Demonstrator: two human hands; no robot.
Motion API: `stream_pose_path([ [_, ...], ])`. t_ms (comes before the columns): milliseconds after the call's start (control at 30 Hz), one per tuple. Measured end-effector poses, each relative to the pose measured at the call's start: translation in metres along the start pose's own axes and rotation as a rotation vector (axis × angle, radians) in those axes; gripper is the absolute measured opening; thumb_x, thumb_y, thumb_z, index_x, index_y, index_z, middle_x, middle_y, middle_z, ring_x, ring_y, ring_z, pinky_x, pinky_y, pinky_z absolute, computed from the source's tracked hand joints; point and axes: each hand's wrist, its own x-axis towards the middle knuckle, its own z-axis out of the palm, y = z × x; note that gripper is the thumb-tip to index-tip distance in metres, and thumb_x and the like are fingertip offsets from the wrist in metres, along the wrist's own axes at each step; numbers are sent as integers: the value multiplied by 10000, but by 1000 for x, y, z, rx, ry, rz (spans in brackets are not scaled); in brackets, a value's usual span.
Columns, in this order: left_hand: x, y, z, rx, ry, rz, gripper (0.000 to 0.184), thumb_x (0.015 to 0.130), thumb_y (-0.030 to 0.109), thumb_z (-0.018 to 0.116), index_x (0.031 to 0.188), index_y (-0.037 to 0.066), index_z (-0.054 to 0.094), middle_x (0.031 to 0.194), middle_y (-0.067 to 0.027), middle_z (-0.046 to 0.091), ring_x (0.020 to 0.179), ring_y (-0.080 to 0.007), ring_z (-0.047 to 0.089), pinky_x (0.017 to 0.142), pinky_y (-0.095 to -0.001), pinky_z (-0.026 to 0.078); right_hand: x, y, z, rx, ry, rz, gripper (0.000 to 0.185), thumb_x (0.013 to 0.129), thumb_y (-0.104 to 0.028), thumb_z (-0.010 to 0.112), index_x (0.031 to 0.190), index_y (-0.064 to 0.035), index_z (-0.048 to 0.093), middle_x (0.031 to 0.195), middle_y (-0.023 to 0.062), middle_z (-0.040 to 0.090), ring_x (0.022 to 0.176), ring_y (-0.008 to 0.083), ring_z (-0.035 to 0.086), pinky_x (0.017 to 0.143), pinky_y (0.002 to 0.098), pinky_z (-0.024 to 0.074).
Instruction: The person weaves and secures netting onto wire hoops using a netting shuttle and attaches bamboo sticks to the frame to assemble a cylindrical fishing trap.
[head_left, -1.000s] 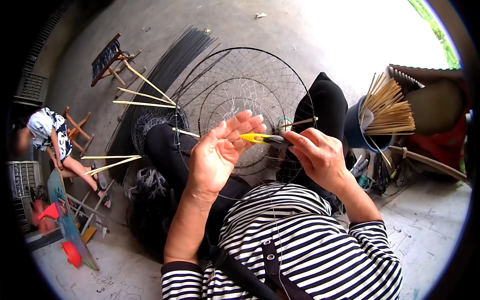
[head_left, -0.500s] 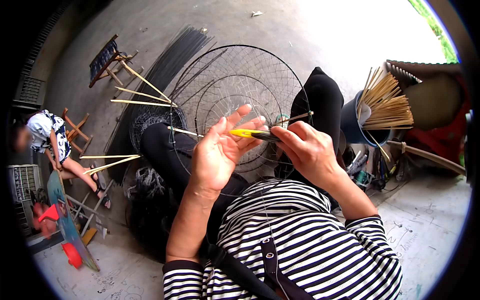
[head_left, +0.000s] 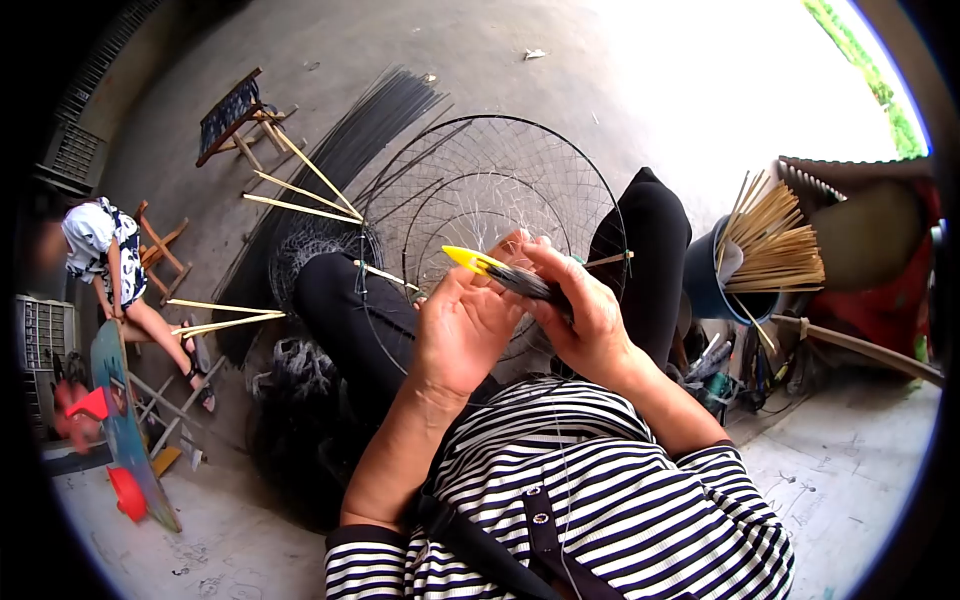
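A yellow netting needle [head_left: 476,262] wound with dark twine lies across my two hands, its pointed tip toward the upper left. My right hand [head_left: 592,322] is closed round the wound end. Beneath the needle, my left hand [head_left: 462,335] is palm up with fingers stretched out, some hidden behind the needle and my right hand. Just beyond my hands, a round mesh net trap [head_left: 590,185] on dark hoops stands between my knees. Light sticks [head_left: 385,276] reach into it at the sides. A thin line [head_left: 566,470] runs down over my striped shirt.
A blue bucket [head_left: 706,260] of thin wooden sticks [head_left: 775,245] stands at my right. Dark rods [head_left: 330,160] lie on the floor ahead left, near a folding stool [head_left: 230,118]. A seated person [head_left: 125,260] is at far left beside a skateboard [head_left: 125,425] with red wheels.
My hands have drawn closer together. The netting needle has tilted, its yellow tip now further left and higher, and my left fingers are less spread. The whole view has shifted slightly.
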Motion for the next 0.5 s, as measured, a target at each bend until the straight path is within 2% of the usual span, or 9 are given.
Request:
stream_pose_path([
  [33, 0, 1, -5, 15, -44, 3, 533, 970, 343, 307, 1353, -21, 377, 1386, -204, 402, 1302, -268, 361, 1087, -443, 257, 1, -3, -3, 72, -54, 52, 651, 733, 53, 656, 1328, -25, 406, 983, 183, 596, 846, 315, 625, 701, 353, 511],
  [167, -10, 5, -4, -137, -17, -2, 475, 959, 335, 392, 1289, -3, 441, 1293, -164, 489, 1220, -244, 440, 1041, -409, 308, 4, -3, -7, 173, -108, 126, 658, 758, 50, 658, 1352, -23, 386, 992, 179, 615, 877, 293, 639, 728, 338, 514],
  [233, -12, 3, -5, -133, 81, 24, 405, 954, 310, 458, 1220, 7, 497, 1195, -116, 563, 1141, -217, 502, 979, -360, 374, 4, -4, -8, 147, -132, 152, 640, 757, 46, 662, 1339, -26, 407, 973, 170, 615, 853, 286, 638, 719, 333, 513],
  [433, -17, 1, -24, 112, 260, 207, 160, 914, 231, 573, 971, 101, 649, 1052, -62, 634, 1038, -180, 560, 901, -351, 416, 4, 0, -7, 63, -114, 68, 494, 754, 41, 661, 1222, -28, 518, 886, 132, 591, 715, 273, 601, 630, 327, 489],
  [500, -21, 1, -28, 216, 233, 289, 201, 927, 231, 547, 1027, 71, 616, 1150, -125, 594, 1107, -220, 532, 941, -377, 408, 2, 2, -7, 47, -139, 86, 443, 751, 39, 661, 1173, -27, 545, 863, 123, 582, 691, 273, 587, 605, 328, 477],
])
